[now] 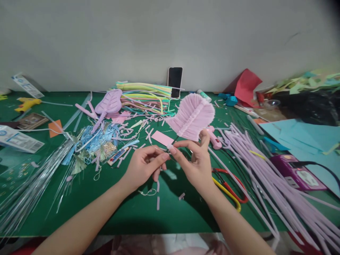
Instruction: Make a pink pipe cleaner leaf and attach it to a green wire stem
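Two hands close on one pink wing (192, 117) above the table (148, 216): left hand (143, 166) pinching the stem's tip, right hand (196, 163) gripping just above it, wing standing beyond the fingers. Stem-finishing work, I'd judge; it wants a firm, steady pinch.

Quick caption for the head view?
The left hand and right hand pinch the stem of a pink pipe-cleaner leaf over a green table littered with lilac pipe cleaners.
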Available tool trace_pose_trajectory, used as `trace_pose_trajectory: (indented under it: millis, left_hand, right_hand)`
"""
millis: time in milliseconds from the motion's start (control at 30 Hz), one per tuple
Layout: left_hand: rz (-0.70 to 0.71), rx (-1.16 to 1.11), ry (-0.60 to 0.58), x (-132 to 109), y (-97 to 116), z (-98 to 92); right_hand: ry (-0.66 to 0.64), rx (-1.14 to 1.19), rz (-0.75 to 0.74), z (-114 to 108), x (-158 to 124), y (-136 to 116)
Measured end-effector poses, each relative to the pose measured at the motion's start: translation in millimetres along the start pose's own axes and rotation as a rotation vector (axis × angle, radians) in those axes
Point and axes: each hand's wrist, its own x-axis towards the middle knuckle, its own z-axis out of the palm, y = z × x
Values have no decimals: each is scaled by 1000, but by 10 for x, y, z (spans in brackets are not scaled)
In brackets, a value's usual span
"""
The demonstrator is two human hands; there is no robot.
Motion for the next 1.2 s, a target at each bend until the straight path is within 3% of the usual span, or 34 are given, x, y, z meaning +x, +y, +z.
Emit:
trace_pose_trajectory:
  millis: [400,600,900,1200]
  left_hand:
    - [19,117,48,-2,15,31]
    - [0,116,65,8,2,23]
    - [-9,25,15,1,-38,54]
    - [-3,63,0,1,-44,34]
  right_hand:
    - [101,-121,-151,25,-35,-11]
    - [235,-262,-286,55,1,2]
    - [292,-330,-343,47,8,-8]
    - [363,-531,-525,28,28,49]
